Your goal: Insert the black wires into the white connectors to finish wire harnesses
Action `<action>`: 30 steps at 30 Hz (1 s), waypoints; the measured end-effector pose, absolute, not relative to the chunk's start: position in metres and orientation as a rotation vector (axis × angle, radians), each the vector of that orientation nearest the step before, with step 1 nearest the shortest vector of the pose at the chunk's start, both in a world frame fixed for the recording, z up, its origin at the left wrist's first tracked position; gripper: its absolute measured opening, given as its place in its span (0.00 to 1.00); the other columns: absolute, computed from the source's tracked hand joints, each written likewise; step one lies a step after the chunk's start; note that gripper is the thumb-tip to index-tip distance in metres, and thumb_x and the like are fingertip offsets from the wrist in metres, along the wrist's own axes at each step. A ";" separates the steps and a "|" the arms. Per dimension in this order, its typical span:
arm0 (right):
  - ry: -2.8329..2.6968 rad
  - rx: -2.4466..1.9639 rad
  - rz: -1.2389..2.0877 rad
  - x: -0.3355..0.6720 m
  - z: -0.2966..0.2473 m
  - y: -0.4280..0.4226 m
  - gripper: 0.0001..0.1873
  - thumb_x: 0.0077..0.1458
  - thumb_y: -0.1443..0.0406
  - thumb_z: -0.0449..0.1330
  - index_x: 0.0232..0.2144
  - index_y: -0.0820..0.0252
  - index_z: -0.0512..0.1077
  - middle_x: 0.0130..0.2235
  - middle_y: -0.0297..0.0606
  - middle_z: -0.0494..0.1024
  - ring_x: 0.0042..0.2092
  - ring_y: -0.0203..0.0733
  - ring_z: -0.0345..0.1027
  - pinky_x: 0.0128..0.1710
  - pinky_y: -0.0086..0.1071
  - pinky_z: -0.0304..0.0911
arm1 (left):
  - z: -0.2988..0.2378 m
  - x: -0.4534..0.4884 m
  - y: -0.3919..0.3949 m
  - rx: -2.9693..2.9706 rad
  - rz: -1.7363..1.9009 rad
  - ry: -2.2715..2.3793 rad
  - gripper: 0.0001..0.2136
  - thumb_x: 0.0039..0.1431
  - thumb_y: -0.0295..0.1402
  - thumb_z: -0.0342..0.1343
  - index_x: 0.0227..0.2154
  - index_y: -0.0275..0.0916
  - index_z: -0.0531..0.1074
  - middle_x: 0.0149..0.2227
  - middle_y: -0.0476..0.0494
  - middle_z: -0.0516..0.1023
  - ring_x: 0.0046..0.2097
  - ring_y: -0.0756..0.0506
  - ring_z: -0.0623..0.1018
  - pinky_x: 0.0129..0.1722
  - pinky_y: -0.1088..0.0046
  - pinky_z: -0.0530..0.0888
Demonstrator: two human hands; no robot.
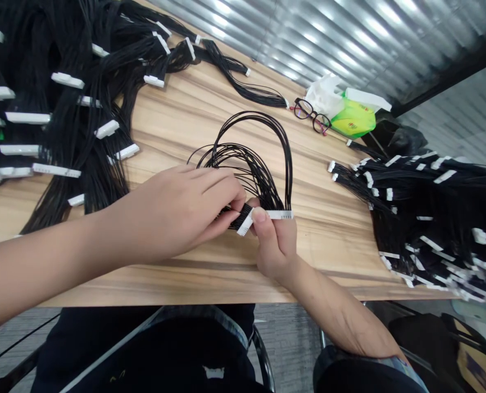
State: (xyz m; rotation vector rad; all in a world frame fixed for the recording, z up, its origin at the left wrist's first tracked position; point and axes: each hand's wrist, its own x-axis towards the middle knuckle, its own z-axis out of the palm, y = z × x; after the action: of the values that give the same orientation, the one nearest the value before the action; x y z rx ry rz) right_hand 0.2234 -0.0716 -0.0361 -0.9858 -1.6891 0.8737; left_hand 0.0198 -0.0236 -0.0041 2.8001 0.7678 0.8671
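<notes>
A wire harness of thin black wires (284,147) loops up over the wooden table, between my two hands. Its white connector (246,222) points down toward me, and a second white connector strip (282,214) lies behind my right thumb. With thumb and fingertips, my left hand (181,210) pinches the black wires just left of the first connector. My right hand (276,240) grips the connectors, its thumb pressed on them and its other fingers mostly hidden behind. Where each wire enters the connectors is partly covered by my fingers.
A large pile of black harnesses (75,103) with white connectors covers the table's left. Another pile (431,207) lies at the right. Glasses (312,115) and a green tissue pack (353,117) sit at the back, before a corrugated metal wall (300,33).
</notes>
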 end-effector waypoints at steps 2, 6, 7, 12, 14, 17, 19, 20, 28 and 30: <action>-1.578 -1.072 0.993 0.222 -0.035 -0.071 0.24 0.73 0.53 0.51 0.26 0.55 0.70 0.25 0.31 0.71 0.28 0.37 0.64 0.31 0.35 0.59 | -0.002 0.020 -0.021 2.928 0.916 0.774 0.10 0.74 0.34 0.46 0.33 0.41 0.65 0.33 0.47 0.76 0.31 0.47 0.74 0.31 0.66 0.68; -1.307 -1.153 1.177 0.219 -0.033 -0.066 0.26 0.69 0.48 0.55 0.23 0.56 0.69 0.21 0.30 0.69 0.24 0.36 0.62 0.23 0.32 0.57 | 0.009 0.014 -0.024 3.050 1.180 0.629 0.18 0.72 0.39 0.56 0.26 0.42 0.61 0.26 0.52 0.74 0.29 0.49 0.73 0.34 0.67 0.71; -1.267 -1.146 1.183 0.219 -0.033 -0.064 0.26 0.67 0.47 0.56 0.23 0.56 0.68 0.20 0.31 0.69 0.23 0.36 0.61 0.22 0.32 0.56 | 0.012 0.011 -0.027 3.061 1.210 0.552 0.19 0.71 0.40 0.58 0.24 0.42 0.63 0.24 0.54 0.74 0.29 0.50 0.73 0.35 0.68 0.73; -1.271 -1.138 1.124 0.223 -0.035 -0.064 0.25 0.69 0.49 0.55 0.24 0.56 0.69 0.21 0.31 0.70 0.24 0.36 0.62 0.24 0.33 0.57 | 0.020 0.002 -0.042 2.957 1.046 0.155 0.18 0.68 0.34 0.62 0.21 0.43 0.67 0.21 0.56 0.68 0.26 0.51 0.67 0.34 0.68 0.76; -1.297 -1.122 1.120 0.225 -0.037 -0.067 0.24 0.70 0.52 0.55 0.24 0.56 0.69 0.21 0.31 0.70 0.25 0.36 0.62 0.27 0.34 0.57 | 0.020 0.002 -0.044 2.866 0.920 0.092 0.21 0.70 0.37 0.60 0.21 0.41 0.64 0.20 0.55 0.63 0.26 0.51 0.64 0.28 0.67 0.68; -1.284 -1.098 1.093 0.228 -0.040 -0.069 0.21 0.70 0.54 0.55 0.25 0.56 0.69 0.22 0.30 0.69 0.25 0.36 0.61 0.26 0.34 0.56 | 0.017 0.004 -0.040 2.652 0.957 0.209 0.21 0.76 0.40 0.50 0.25 0.41 0.58 0.20 0.55 0.60 0.24 0.52 0.61 0.24 0.68 0.60; -1.296 -1.102 1.062 0.228 -0.041 -0.068 0.22 0.71 0.54 0.55 0.25 0.56 0.69 0.22 0.30 0.68 0.25 0.36 0.60 0.26 0.34 0.55 | 0.014 0.006 -0.036 2.583 1.068 0.417 0.20 0.78 0.43 0.42 0.28 0.41 0.60 0.22 0.55 0.63 0.22 0.53 0.61 0.22 0.70 0.59; -1.325 -1.101 1.046 0.228 -0.040 -0.068 0.22 0.71 0.54 0.54 0.25 0.56 0.70 0.22 0.30 0.68 0.25 0.36 0.61 0.26 0.34 0.55 | 0.013 0.007 -0.034 2.589 1.093 0.545 0.20 0.79 0.45 0.40 0.30 0.41 0.63 0.22 0.55 0.65 0.22 0.54 0.63 0.22 0.72 0.60; -1.641 -0.930 0.935 0.228 -0.034 -0.068 0.20 0.73 0.61 0.52 0.26 0.56 0.70 0.26 0.30 0.71 0.28 0.35 0.62 0.34 0.34 0.59 | 0.020 0.005 -0.027 3.039 1.139 1.088 0.06 0.72 0.32 0.55 0.37 0.42 0.73 0.30 0.57 0.80 0.26 0.53 0.74 0.20 0.73 0.59; -1.672 -0.926 0.911 0.228 -0.032 -0.068 0.21 0.73 0.61 0.52 0.26 0.56 0.70 0.26 0.31 0.71 0.28 0.36 0.63 0.34 0.35 0.60 | 0.022 0.004 -0.028 3.088 1.170 1.172 0.05 0.72 0.33 0.55 0.39 0.41 0.74 0.28 0.57 0.79 0.25 0.53 0.73 0.20 0.73 0.58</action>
State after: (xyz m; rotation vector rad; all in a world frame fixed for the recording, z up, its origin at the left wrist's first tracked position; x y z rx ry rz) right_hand 0.2281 -0.0675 -0.0324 -0.9265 -1.6717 0.9111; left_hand 0.0043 -0.0284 0.0218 3.0875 1.1723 1.1699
